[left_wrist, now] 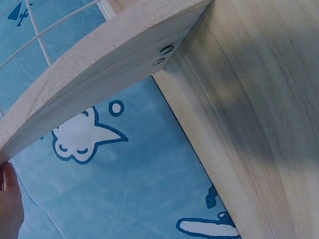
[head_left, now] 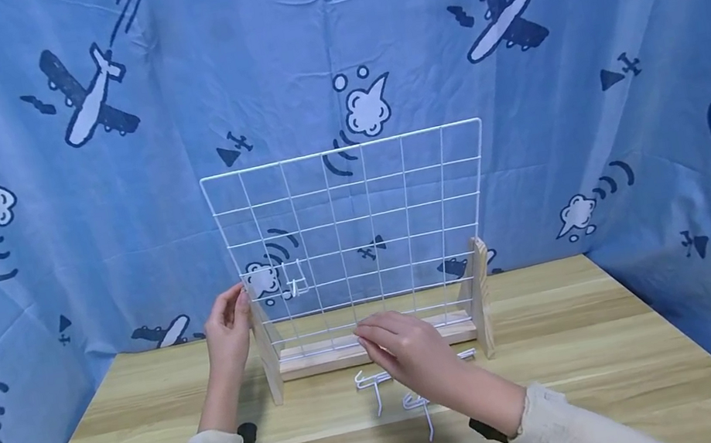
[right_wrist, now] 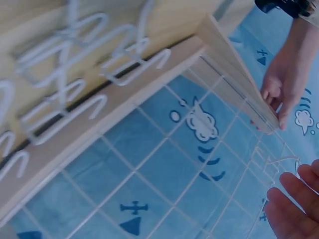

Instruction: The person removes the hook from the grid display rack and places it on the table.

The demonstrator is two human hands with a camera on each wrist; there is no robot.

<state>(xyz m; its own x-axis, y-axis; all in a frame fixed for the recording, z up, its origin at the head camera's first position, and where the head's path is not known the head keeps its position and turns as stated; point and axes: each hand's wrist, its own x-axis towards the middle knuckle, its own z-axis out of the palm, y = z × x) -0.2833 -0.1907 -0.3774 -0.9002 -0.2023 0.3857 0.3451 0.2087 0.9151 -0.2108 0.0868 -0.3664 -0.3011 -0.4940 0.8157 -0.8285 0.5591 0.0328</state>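
A white wire grid panel (head_left: 365, 181) stands upright in a wooden stand (head_left: 481, 294) on the table. My left hand (head_left: 228, 337) grips the top of the stand's left upright (left_wrist: 99, 64) between thumb and fingers, as the right wrist view also shows. One white hook (head_left: 295, 288) hangs on the grid's left part. My right hand (head_left: 412, 349) is in front of the grid's lower edge, its fingers (right_wrist: 294, 204) loosely bent and nothing visible in them. Below it lie white wire hooks (head_left: 428, 421), partly hidden by that hand; the right wrist view shows several.
The wood-grain table (head_left: 599, 369) extends to both sides of the stand. Blue curtains (head_left: 325, 38) printed with planes and clouds hang behind and at both sides. Two screw heads (left_wrist: 167, 50) show on the upright's outer face.
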